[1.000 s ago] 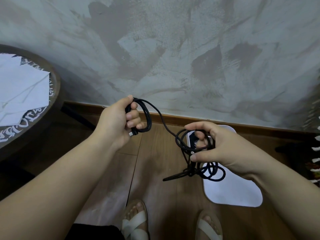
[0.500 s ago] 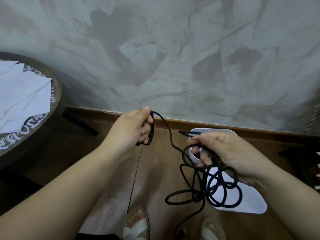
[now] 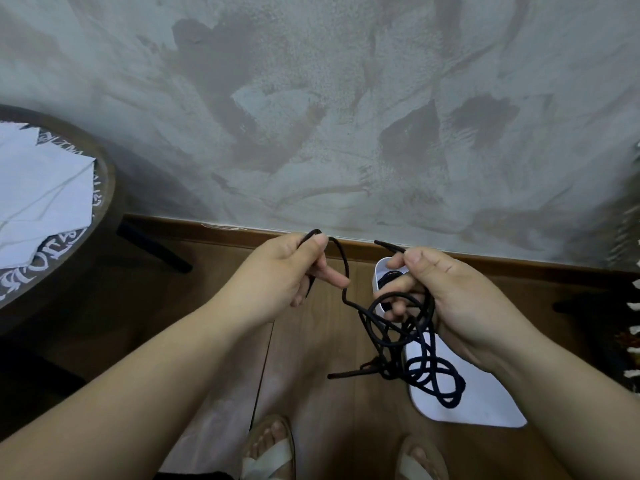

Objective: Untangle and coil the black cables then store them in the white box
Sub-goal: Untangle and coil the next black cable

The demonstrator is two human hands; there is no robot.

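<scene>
Here the left hand (image 3: 277,271) pinches the black cable (image 3: 415,355) between thumb and forefinger, with the lower fingers loosely curled round the strand. The right hand (image 3: 460,299) pinches a cable end between thumb and forefinger. That end juts out leftward, and the remaining fingers are hooked through several loops.

The tangle hangs directly under the right hand, above the white box (image 3: 485,407) on the wooden floor (image 3: 311,393). More black cable shows inside the box's far end, but how much cannot be told.

A single strand spans the gap between the hands. It arcs down and rightward from the left pinch, kinks, and enters the knot, so the working axis runs left to right. The right hand is the nearer to the knot, and the left hand holds only the lead. Judged from this, any freeing pull should run leftward along that strand.

A round table (image 3: 105,188) bearing white paper (image 3: 41,188) stands well apart on the left.

Compared with half a second ago, the hanging loops are drawn into a smaller bundle. The strand that trailed toward the sandals (image 3: 273,455) is gone, and a stiff end now projects leftward from the knot.
</scene>
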